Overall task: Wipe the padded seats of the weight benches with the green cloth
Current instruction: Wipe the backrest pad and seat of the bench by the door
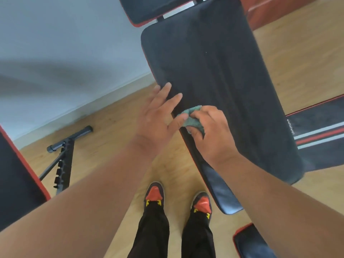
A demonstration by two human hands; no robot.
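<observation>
A long black padded bench pad with red trim runs from top centre down to the right. My right hand grips a bunched green cloth against the pad's near left edge. My left hand is open beside it, fingers spread over that same edge, thumb touching the cloth. A smaller black pad of the same bench sits at the top.
Another black and red pad stands at the left, with its metal frame and notched bar on the wooden floor. A striped pad lies to the right, another at bottom right. My two feet stand close to the bench.
</observation>
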